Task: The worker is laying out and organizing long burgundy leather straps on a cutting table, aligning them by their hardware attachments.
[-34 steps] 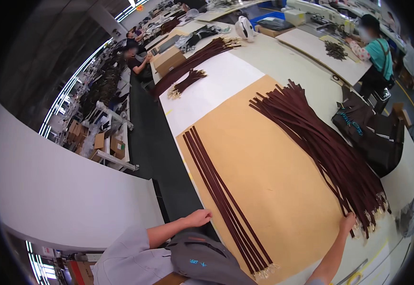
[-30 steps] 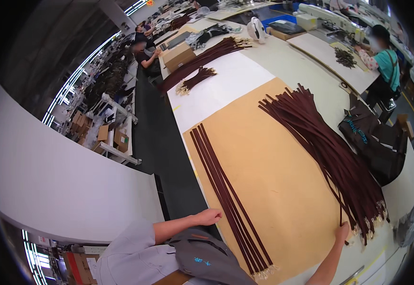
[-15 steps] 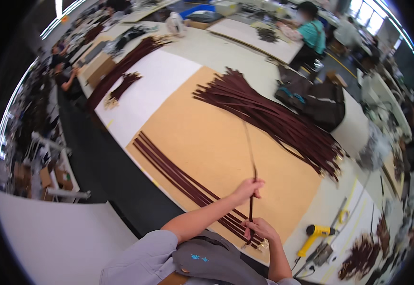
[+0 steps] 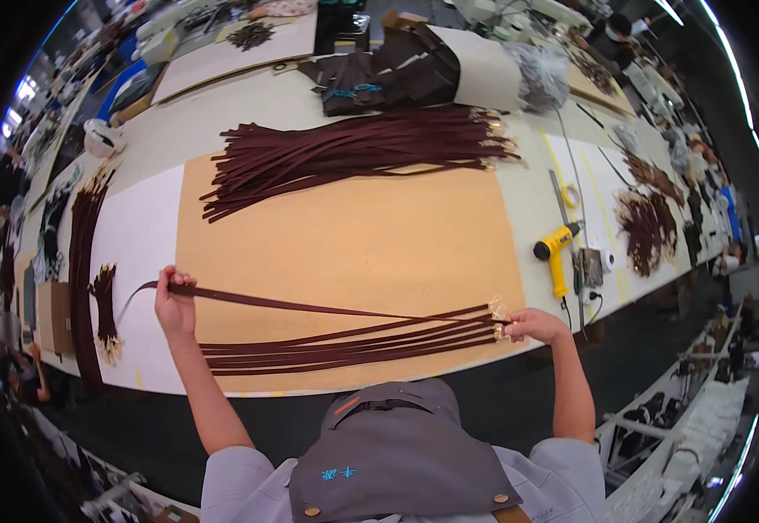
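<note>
A long dark maroon strap (image 4: 310,305) stretches almost straight between my two hands. My left hand (image 4: 176,301) is closed round it near its left end, and a short loose tail curls out past the fingers. My right hand (image 4: 536,325) pinches its right end, close to the small metal fittings (image 4: 498,330) at the table's near edge. Several similar straps (image 4: 327,356) lie side by side below the held one, on the tan sheet (image 4: 353,235). Their fittings are at the right. My right fingertips partly hide the held end.
A large heap of maroon straps (image 4: 345,152) lies at the sheet's far side. Left are a small strap bundle (image 4: 104,301) and a long bundle (image 4: 85,270). Right are a yellow heat-gun-like tool (image 4: 557,253), a tape roll (image 4: 570,195) and more maroon pieces (image 4: 647,228). Dark fabric (image 4: 397,74) lies behind.
My hands, close together before, are now far apart, the left hand out at the left. The strap, hanging in the air before, is now drawn out lengthwise. The view has turned.
</note>
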The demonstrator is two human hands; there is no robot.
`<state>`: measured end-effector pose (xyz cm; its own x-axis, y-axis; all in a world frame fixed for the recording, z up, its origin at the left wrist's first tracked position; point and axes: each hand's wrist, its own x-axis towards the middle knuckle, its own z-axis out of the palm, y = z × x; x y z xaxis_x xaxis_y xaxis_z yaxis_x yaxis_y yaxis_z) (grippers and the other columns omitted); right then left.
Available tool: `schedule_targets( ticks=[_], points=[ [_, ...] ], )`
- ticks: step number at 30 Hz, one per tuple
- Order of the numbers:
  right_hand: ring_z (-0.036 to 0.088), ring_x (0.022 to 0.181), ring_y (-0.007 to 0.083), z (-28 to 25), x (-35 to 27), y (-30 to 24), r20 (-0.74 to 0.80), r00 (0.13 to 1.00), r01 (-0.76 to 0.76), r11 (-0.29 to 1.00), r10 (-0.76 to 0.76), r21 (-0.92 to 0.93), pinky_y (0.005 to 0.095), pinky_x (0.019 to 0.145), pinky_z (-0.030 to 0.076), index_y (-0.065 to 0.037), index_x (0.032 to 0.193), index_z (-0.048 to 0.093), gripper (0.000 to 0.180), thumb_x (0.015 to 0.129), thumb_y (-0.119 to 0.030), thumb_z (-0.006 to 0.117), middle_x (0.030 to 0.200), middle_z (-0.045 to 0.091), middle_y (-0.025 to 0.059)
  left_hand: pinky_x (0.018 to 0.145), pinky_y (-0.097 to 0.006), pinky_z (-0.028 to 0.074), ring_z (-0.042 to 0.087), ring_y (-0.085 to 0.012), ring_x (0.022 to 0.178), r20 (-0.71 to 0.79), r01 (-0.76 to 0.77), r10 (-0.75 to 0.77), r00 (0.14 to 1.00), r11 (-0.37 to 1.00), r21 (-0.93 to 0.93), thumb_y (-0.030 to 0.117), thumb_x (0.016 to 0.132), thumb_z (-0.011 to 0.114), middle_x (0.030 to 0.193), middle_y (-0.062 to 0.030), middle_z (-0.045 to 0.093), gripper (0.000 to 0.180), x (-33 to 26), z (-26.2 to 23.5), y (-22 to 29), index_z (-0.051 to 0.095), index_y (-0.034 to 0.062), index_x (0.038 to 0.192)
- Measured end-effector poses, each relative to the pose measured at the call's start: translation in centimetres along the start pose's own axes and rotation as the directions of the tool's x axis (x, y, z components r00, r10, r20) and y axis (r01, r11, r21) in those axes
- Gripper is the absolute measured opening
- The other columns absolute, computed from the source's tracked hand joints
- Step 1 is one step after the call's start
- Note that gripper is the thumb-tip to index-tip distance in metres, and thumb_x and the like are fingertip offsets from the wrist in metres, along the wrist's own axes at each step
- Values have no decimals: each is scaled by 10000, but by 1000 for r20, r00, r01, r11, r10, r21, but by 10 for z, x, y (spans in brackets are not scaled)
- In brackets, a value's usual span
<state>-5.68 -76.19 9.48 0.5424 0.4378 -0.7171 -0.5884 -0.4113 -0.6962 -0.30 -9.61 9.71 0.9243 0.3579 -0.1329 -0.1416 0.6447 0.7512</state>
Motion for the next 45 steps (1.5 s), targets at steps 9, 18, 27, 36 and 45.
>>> schedule_targets(
  ticks=[9, 18, 27, 36, 45],
  points=[
    [312, 510, 74, -7, 40, -20, -139, 988, 111, 912, -60, 396, 223, 507, 321, 32, 933, 548, 404, 925, -359, 445, 600, 403, -25, 431, -176, 279, 388, -46, 495, -9, 190, -198, 980, 926, 326, 314, 958, 399, 814, 7, 516, 261, -52, -73, 29, 539, 97, 915],
    [384, 503, 74, -10, 35, 7, -143, 987, 111, 951, -72, 290, 228, 500, 366, -28, 810, 576, 283, 899, -289, 509, 572, 433, -26, 407, -174, 276, 370, -45, 459, -87, 188, -168, 982, 911, 368, 290, 950, 431, 822, -3, 509, 220, -90, -53, 17, 530, 99, 903],
    [574, 671, 111, -14, 41, 65, -85, 961, 270, 837, -262, 476, 252, 642, 502, -7, 1110, 539, 313, 868, -205, 543, 814, 603, 43, 409, -165, 293, 395, -38, 474, 44, 113, -144, 989, 900, 421, 288, 945, 443, 834, -7, 505, 214, -100, 12, 1, 523, 92, 911],
    [571, 668, 109, -50, 47, 78, -142, 964, 251, 947, -225, 200, 235, 620, 477, -2, 941, 603, 230, 761, -137, 653, 798, 612, 48, 473, -189, 277, 380, -41, 554, -43, 106, -99, 994, 832, 545, 262, 919, 503, 878, 3, 554, 190, -87, 6, 7, 573, 88, 946],
    [571, 633, 116, -92, 118, 93, -314, 941, 49, 968, -128, -248, 245, 583, 466, 22, 842, 633, 168, 703, -72, 644, 692, 610, 56, 565, -205, 449, 522, -91, 621, -367, 325, -151, 918, 817, 477, 131, 869, 585, 752, 1, 545, 116, -56, -93, -37, 556, 35, 926]
  ],
)
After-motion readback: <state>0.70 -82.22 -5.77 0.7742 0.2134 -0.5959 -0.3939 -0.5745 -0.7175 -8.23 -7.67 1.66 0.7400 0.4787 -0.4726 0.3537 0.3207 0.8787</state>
